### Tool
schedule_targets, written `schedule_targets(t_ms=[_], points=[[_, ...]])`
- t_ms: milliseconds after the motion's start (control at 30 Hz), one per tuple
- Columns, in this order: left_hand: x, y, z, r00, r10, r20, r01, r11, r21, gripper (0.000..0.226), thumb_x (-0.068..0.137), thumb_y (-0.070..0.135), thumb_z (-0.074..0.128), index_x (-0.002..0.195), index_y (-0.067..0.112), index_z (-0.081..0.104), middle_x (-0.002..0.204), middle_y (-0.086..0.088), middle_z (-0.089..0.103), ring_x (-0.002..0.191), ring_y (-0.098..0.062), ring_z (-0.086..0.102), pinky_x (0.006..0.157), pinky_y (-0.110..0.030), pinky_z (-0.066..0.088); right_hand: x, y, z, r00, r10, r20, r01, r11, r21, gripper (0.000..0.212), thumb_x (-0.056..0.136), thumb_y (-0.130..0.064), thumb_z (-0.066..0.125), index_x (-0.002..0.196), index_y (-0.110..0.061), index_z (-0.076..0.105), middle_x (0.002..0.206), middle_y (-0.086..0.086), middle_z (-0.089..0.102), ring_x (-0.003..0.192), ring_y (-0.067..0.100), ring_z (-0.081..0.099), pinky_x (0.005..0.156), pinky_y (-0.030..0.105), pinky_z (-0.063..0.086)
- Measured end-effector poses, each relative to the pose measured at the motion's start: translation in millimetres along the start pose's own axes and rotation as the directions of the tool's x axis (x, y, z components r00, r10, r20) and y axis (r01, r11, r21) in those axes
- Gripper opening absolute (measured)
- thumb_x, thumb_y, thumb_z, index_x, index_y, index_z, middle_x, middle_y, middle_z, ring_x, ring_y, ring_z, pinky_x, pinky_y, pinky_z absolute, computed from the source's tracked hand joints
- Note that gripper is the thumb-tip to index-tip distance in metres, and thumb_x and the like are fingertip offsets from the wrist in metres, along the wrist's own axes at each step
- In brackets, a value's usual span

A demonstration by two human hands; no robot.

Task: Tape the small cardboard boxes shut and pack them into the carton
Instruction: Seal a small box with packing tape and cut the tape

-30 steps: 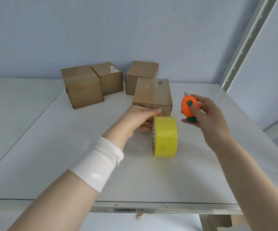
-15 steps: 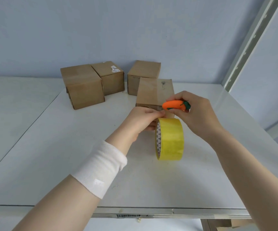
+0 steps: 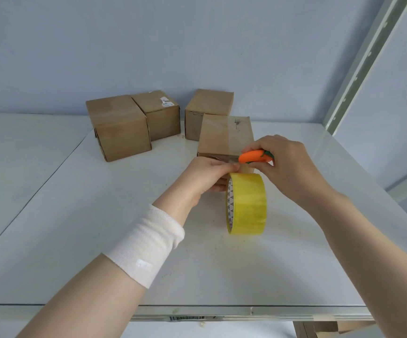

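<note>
A small cardboard box [image 3: 224, 135] stands in the middle of the white table [image 3: 80, 215], with clear tape running over its top and down its front. A yellow tape roll [image 3: 247, 203] stands on edge just in front of it, its strip stretched up to the box. My left hand [image 3: 207, 176] pinches that strip at the box's front edge. My right hand [image 3: 287, 169] grips an orange carrot-shaped cutter [image 3: 253, 156], its tip on the tape beside my left fingers. Three more small boxes stand at the back: [image 3: 119, 126], [image 3: 158, 113], [image 3: 208, 111].
A grey wall closes the back. A white metal shelf upright [image 3: 358, 62] rises at the back right corner. A second white surface [image 3: 14, 154] adjoins on the left. The table's front edge carries a barcode label [image 3: 187, 318]. No carton is in view.
My right hand came in from the right, turned the cutter flat and brought its tip onto the tape at the box's front edge. My left hand and the roll stayed in place.
</note>
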State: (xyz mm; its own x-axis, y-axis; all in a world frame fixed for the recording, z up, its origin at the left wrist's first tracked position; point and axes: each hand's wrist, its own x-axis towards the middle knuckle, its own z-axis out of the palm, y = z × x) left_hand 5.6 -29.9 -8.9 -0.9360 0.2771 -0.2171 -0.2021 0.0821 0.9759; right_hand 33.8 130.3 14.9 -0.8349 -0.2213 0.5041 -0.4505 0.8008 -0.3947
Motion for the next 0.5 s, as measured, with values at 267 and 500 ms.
schedule_targets(t_ms=[267, 500], points=[[-2, 3, -2, 0.999, -0.011, 0.035, 0.01, 0.999, 0.049, 0.01, 0.087, 0.021, 0.064, 0.086, 0.013, 0.071, 0.084, -0.003, 0.072, 0.077, -0.012, 0.068, 0.067, -0.017, 0.056, 2, 2, -22, 0.983, 0.174, -0.051, -0.157, 0.957, 0.243, 0.019, 0.079, -0.009, 0.071, 0.095, -0.018, 0.064, 0.087, -0.02, 0.063, 0.077, -0.012, 0.056, 0.069, 0.001, 0.038], [-25, 10, -1, 0.985, 0.08, 0.152, -0.102, 0.984, 0.143, 0.012, 0.089, 0.019, 0.062, 0.083, 0.014, 0.071, 0.094, -0.005, 0.073, 0.088, -0.01, 0.068, 0.084, -0.019, 0.053, 32, 3, 17, 0.944, 0.318, -0.083, -0.287, 0.92, 0.266, 0.028, 0.082, -0.015, 0.069, 0.108, -0.012, 0.06, 0.098, -0.01, 0.054, 0.091, 0.005, 0.046, 0.062, -0.006, 0.029]])
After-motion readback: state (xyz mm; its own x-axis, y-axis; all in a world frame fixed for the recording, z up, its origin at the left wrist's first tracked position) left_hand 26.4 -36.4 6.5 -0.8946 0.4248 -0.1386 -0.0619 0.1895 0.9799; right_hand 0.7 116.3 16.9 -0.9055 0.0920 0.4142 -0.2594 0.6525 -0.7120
